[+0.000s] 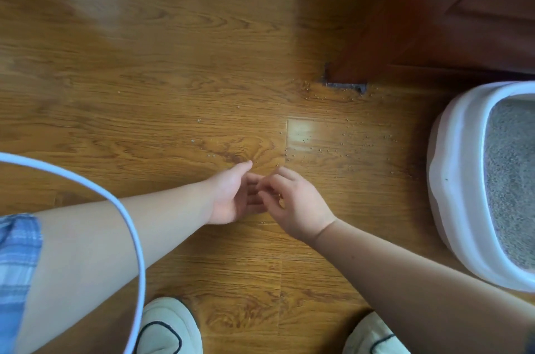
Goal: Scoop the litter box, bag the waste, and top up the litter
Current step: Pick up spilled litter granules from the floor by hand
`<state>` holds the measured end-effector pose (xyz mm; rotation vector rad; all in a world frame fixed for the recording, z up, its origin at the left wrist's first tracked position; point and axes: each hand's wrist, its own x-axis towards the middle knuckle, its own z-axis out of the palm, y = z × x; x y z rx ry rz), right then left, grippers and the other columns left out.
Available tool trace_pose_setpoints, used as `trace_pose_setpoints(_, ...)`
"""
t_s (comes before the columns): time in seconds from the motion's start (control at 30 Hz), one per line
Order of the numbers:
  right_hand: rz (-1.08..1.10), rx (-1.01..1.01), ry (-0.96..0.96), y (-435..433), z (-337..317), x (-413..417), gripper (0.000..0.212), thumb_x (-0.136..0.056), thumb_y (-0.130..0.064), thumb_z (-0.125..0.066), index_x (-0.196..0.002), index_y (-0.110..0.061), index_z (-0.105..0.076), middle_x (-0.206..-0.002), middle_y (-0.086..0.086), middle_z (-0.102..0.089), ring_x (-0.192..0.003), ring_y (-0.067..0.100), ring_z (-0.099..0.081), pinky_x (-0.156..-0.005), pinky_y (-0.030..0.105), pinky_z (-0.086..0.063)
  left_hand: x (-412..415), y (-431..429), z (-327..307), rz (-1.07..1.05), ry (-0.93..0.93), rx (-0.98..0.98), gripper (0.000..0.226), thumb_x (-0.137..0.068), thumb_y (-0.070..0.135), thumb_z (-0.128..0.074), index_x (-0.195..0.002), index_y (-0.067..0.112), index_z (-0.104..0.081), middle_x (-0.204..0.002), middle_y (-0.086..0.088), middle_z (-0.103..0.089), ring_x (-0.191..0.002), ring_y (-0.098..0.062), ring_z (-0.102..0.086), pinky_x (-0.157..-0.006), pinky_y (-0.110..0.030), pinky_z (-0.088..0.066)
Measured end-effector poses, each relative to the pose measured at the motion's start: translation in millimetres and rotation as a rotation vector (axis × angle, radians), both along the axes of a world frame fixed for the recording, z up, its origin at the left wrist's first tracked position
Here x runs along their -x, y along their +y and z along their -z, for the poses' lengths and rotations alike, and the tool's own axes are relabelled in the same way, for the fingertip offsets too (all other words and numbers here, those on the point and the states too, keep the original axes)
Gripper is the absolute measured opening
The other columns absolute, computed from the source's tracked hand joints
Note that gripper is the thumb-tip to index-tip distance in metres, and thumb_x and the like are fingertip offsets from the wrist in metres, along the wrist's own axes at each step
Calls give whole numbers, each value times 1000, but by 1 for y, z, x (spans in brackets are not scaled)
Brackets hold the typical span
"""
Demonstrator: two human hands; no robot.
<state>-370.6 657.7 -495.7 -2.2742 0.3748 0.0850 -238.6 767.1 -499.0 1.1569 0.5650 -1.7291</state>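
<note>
We are finding no words, labels, brands, numbers or signs that can be read anywhere in this view.

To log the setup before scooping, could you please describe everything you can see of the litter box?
The litter box is a white tray of smooth plastic look, with rounded corners, a broad rolled rim and a faintly pinkish lower wall. It sits flat on the wooden floor at the right edge, partly cut off by the frame. Grey granular litter lies inside. Neither the left hand nor the right hand touches it.
</note>
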Motion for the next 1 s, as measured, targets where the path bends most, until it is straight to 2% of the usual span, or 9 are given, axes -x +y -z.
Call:
trace_pose_setpoints(0.07, 79, 2, 3, -10, 8, -1, 14, -93, -19, -63, -104, -16, -72, -95, -3, -61, -86, 12, -56, -76, 31, -51, 4, -2, 1, -18, -25, -33, 55, -105, 44, -30, -100, 1, -64, -87, -16, -70, -81, -28, -68, -73, -38, -57)
trace_pose_setpoints(0.2, 392, 88, 101, -42, 27, -9, 14, -98, -17, -57, -106, -16, -69, -98, -7, -56, -88, 12, -54, -81, 34, -51, 0, -3, -1, 14, -134, -121, 52, -107, 35, -30, -111, -6, -63, -100, -22, -72, -92, -31, -71, -81, -40, -58)
trace_pose_setpoints(0.37, 342, 107, 178, -47, 39, -15, 18, -98, -14, -56, -112, -16, -65, -107, -2, -55, -102, 19, -56, -87, 36, -51, -11, 8, -7, 18, -143, -122, 51, -107, 32, -29, -110, -7, -63, -98, -23, -71, -90, -32, -71, -82, -41, -58)
trace_pose_setpoints(0.5, 353, 132, 140, -45, 46, -15, 8, -96, -11, -58, -97, -13, -65, -98, 0, -55, -93, 21, -54, -79, 39, -51, -12, 18, -7, 4, -130, -109, 50, -107, 31, -30, -108, -6, -63, -96, -23, -71, -87, -31, -71, -80, -41, -57)
trace_pose_setpoints(0.63, 329, 176, 159, -46, 47, -19, 9, -96, -12, -56, -90, -10, -62, -93, 3, -54, -88, 25, -53, -73, 42, -51, -12, 20, -7, 4, -109, -90, 51, -107, 31, -30, -108, -7, -64, -97, -23, -71, -87, -31, -71, -81, -41, -58)
trace_pose_setpoints(1.0, 336, 114, 136, -46, 49, -15, 6, -96, -17, -62, -100, -13, -65, -98, -4, -55, -93, 18, -55, -82, 35, -50, -17, 21, -8, -12, -99, -73, 51, -107, 31, -30, -108, -7, -63, -99, -24, -70, -91, -33, -71, -85, -42, -57)
